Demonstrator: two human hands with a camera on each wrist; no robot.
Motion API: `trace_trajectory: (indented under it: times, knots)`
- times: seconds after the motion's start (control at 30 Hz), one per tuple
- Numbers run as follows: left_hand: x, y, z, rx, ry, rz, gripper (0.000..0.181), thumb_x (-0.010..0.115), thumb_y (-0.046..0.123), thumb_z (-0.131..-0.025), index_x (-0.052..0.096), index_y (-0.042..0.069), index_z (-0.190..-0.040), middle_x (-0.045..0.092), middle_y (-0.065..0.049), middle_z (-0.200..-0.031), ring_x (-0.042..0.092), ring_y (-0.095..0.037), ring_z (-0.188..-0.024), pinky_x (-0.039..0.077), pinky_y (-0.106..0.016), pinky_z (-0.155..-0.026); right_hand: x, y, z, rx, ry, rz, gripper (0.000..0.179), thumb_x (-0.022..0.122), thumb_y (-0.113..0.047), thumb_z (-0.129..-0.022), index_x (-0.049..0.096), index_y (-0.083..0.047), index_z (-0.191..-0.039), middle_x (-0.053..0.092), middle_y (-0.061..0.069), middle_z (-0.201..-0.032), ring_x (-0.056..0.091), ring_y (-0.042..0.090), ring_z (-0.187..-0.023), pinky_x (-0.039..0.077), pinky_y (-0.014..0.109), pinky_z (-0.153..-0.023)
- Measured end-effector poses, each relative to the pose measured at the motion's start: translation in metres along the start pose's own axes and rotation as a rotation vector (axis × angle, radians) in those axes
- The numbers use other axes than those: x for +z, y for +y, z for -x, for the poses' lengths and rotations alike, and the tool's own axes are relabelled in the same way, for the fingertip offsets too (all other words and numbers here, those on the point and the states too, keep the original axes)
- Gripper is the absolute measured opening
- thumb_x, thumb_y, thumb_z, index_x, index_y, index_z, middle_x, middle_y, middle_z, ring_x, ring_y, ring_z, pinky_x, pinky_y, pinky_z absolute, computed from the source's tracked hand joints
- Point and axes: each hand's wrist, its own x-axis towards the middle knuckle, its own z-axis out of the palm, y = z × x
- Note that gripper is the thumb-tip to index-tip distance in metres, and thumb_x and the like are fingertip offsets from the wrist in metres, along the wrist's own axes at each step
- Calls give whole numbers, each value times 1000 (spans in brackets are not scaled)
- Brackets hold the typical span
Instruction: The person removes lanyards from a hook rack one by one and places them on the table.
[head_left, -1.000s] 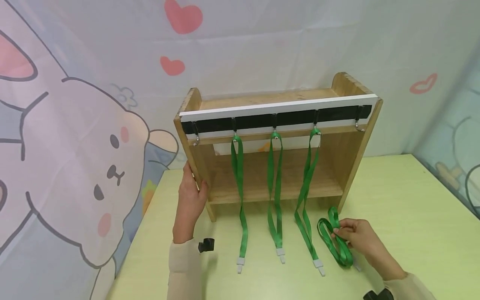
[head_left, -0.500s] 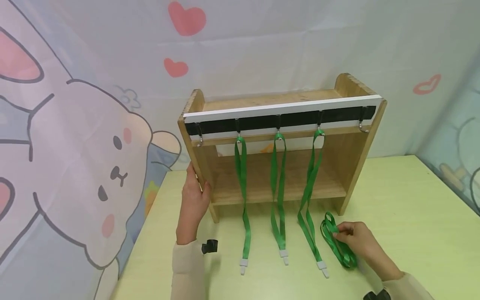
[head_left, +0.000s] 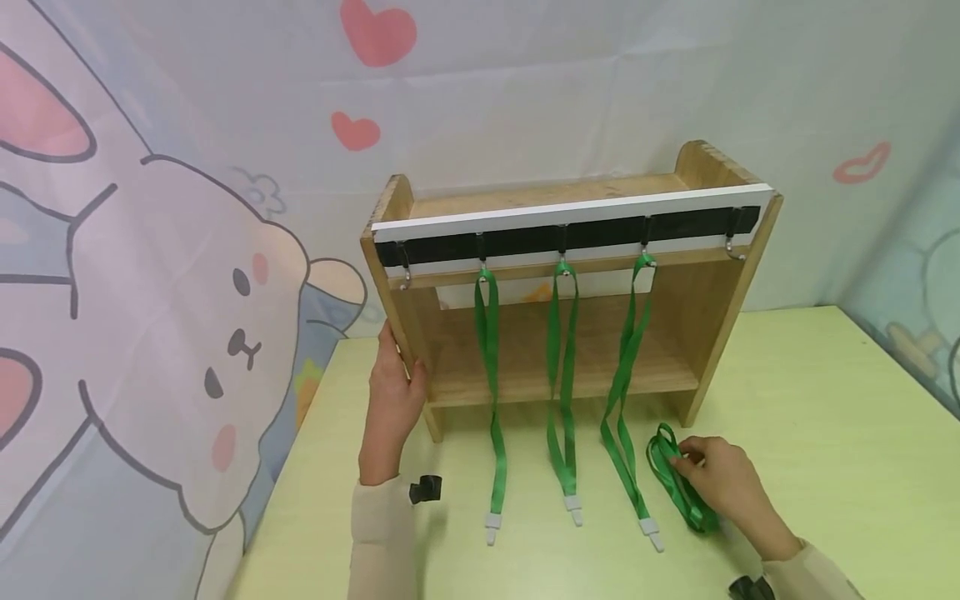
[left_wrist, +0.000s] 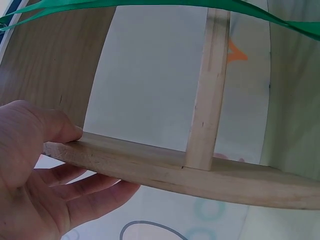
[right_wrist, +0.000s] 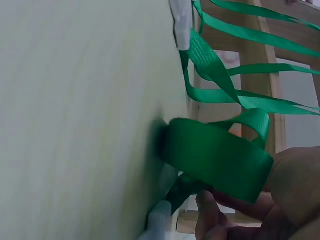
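Note:
My left hand [head_left: 396, 387] grips the left side panel of a small wooden shelf [head_left: 562, 392]; in the left wrist view the thumb lies on one face and the fingers [left_wrist: 102, 200] on the other. Three green lanyards [head_left: 487, 333] with pale plastic clips hang from middle hooks on its front rail. At the shelf's front right, my right hand [head_left: 723, 477] pinches a folded green lanyard [head_left: 678, 492] low over the table. The right wrist view shows this lanyard's wide loop [right_wrist: 215, 155] close up, with a pale clip [right_wrist: 159, 217] below.
A black strip [head_left: 525, 242] on a white board carries the hooks. The left end hook [head_left: 406, 277] and right end hook [head_left: 733, 248] bear no lanyard. The pale yellow-green table [head_left: 810, 400] ends at a printed cloth [head_left: 600, 92].
The folded lanyard's loops have drawn closer together in my right hand, which stays near the same spot. My left hand keeps its grip on the shelf. The head view has shifted slightly.

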Motion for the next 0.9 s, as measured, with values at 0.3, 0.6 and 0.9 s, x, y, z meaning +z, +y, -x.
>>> trace_trajectory:
  times: [0.3,0.6,0.9]
  knots:
    - [0,2,1,-1,11,-13,69,53,-4,-96,18,-3,-156,43,-28,-146,50,-45,-130,48,-59,-99,-2,2,0,-6,25,72,17,70,-8,-93,73,7,-100,69,7,-82,64,21,-68,51,38,-56]
    - [0,3,-1,1,11,-1,69,53,-4,-96,18,-2,-156,42,-28,-146,50,-44,-130,48,-58,-99,-12,-3,-3,-47,82,63,11,67,-8,-94,75,0,-95,67,1,-79,59,16,-67,47,34,-57]
    - [0,2,0,2,15,-7,69,53,-4,-96,18,-3,-156,43,-28,-146,50,-44,-129,48,-58,-98,-43,-28,-13,-116,154,22,14,64,-8,-97,75,1,-99,74,10,-89,70,31,-78,53,39,-60]
